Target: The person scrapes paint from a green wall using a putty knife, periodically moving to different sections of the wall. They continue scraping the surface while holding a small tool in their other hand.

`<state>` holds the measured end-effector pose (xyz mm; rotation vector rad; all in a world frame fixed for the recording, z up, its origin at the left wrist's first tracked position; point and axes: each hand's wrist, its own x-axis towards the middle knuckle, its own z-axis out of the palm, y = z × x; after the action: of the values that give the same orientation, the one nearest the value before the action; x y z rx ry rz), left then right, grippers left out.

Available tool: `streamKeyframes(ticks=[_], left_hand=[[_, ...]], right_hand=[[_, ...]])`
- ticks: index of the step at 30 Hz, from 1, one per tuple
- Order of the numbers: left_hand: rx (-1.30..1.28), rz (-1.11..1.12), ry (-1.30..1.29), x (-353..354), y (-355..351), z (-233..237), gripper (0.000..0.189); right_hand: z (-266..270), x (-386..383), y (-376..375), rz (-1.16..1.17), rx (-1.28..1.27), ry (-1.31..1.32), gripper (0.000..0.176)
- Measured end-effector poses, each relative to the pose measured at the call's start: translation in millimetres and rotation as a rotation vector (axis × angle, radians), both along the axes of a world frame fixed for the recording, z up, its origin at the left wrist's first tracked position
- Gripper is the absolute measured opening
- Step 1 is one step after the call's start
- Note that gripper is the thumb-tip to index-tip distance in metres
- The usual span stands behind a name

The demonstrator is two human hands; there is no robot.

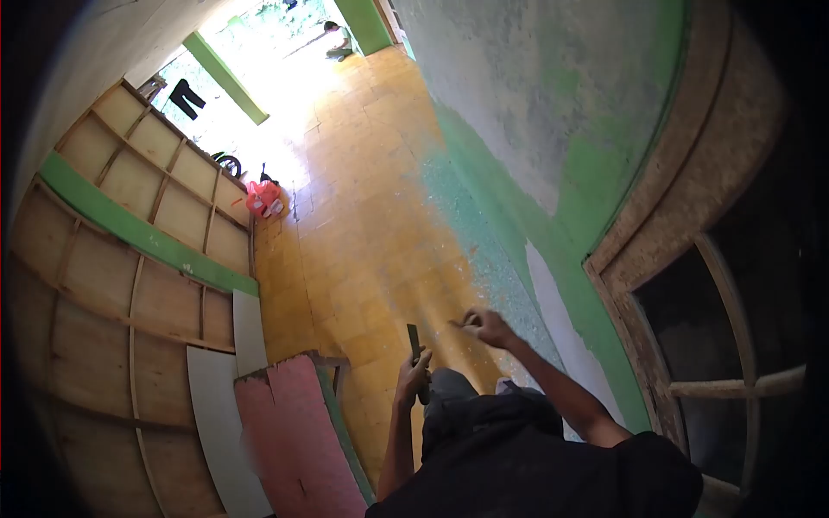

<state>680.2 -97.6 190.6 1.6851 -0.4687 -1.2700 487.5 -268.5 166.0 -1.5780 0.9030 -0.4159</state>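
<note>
Holding dark tool (414, 340), left hand (412, 377)

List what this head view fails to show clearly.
All in the head view:
Middle of the dark, flat, straight tool: covered by the left hand.
Whatever the right hand may hold: blurred, too small.
Near end of the pink flat panel: cut off by the bottom edge.

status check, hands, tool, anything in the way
Left hand gripping dark, flat, straight-edged tool. Right hand curled, apart from tool, contents unclear. Pink flat board off to left, nothing seen between hands.
</note>
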Motion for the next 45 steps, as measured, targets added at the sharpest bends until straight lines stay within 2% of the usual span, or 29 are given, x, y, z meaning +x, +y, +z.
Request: streamKeyframes(ticks=[3,5,6,7,9,10,13,14,15,17,18,20,23,26,28,31,32,35,36,38,39,40,41,43,44,45], left_hand=[[-0.096,-0.035,0.126,12.7,-63.1,13.1,0.042],[-0.202,-0.115,0.178,27.2,-104.9,7.4,0.038],[-0.265,-0.131,0.239,27.8,-128.3,13.8,0.035],[-0.231,-0.22,0.271,40.4,-148.4,1.6,0.028],[-0.21,-0.266,0.305,61.4,-181.1,-18.9,0.031],[-0.17,-0.283,0.296,65.9,-195.7,-9.6,0.037],[-0.135,-0.393,0.352,82.8,-233.6,6.1,0.042],[-0.217,-0.552,0.422,89.4,-251.6,-8.2,0.047],[-0.151,-0.506,0.325,94.3,-262.6,-25.4,0.046],[-0.122,-0.667,0.312,95.4,-286.9,-43.5,0.044],[-0.211,-0.789,0.182,92.8,-299.6,-63.2,0.038],[-0.193,-0.985,0.137,64.8,-322.0,-14.4,0.033],[-0.065,-1.327,0.129,46.4,-361.1,-17.7,0.033],[-0.027,-1.453,0.09,32.2,-411.3,-30.5,0.036],[-0.036,-1.476,0.061,20.3,-435.6,-32.3,0.038],[-0.131,-1.557,0.114,3.5,-449.7,-19.0,0.053],[-0.013,-1.538,0.181,-7.4,-459.4,-18.4,0.068],[0.085,-2.006,-0.171,-32.8,-467.8,36.9,0.077],[0.004,-2.062,-0.254,-41.2,-468.6,41.8,0.069],[-0.176,-2.246,-0.334,-48.8,-495.1,5.6,0.069],[-0.263,-2.338,-0.368,-48.1,-511.1,-15.0,0.069],[-0.616,-2.384,-0.314,-50.4,-524.1,-30.1,0.059],[-0.478,-2.441,-0.32,-57.9,-537.4,-33.1,0.055],[-0.182,-2.538,-0.358,-70.1,-562.3,-30.7,0.049],[-0.048,-2.46,-0.344,-73.6,-571.9,-33.5,0.037],[-0.157,-2.535,-0.414,-79.9,-582.7,-38.2,0.034]], right_hand=[[49.7,64.6,-0.4,0.083,-0.068,-0.148,0.026],[48.3,94.2,-1.2,-0.03,-0.195,-0.18,0.024],[48.8,103.8,-8.5,-0.155,-0.174,-0.079,0.024],[50.0,110.1,-19.9,-0.188,-0.147,-0.106,0.026],[53.4,115.7,-49.1,-0.276,-0.093,-0.175,0.028],[55.5,118.8,-59.5,-0.291,-0.159,-0.094,0.033],[60.5,119.0,-76.3,-0.413,0.045,-0.226,0.038],[53.2,117.9,-77.4,-0.49,0.042,-0.309,0.044],[40.8,115.0,-78.8,-0.614,-0.019,-0.249,0.045],[19.7,114.8,-78.7,-0.865,-0.119,-0.13,0.048],[19.8,115.7,-77.8,-0.915,0.0,-0.245,0.048],[24.2,115.8,-80.1,-1.013,0.205,-0.498,0.051],[12.7,120.2,-103.7,-1.103,0.134,-0.623,0.054],[33.0,103.5,-132.6,-1.251,0.163,-0.6,0.047],[15.5,102.2,-153.7,-1.305,0.107,-0.633,0.043],[7.1,105.6,-168.3,-1.418,0.017,-0.671,0.038],[-4.7,109.8,-176.2,-1.548,0.02,-0.707,0.037],[-25.8,117.6,-190.0,-1.816,0.164,-1.027,0.036],[-34.0,115.9,-189.0,-1.887,0.218,-1.069,0.033],[-55.8,106.1,-185.7,-2.038,0.257,-1.07,0.03],[-80.7,104.5,-189.1,-2.155,0.265,-1.008,0.032],[-104.8,102.9,-193.5,-2.274,0.275,-0.937,0.035],[-112.5,100.2,-193.5,-2.395,0.254,-1.034,0.035],[-122.1,90.1,-184.9,-2.479,0.321,-0.965,0.071],[-136.9,87.7,-183.2,-2.518,0.286,-0.992,0.082],[-145.5,82.7,-180.9,-2.563,0.284,-0.948,0.079]])
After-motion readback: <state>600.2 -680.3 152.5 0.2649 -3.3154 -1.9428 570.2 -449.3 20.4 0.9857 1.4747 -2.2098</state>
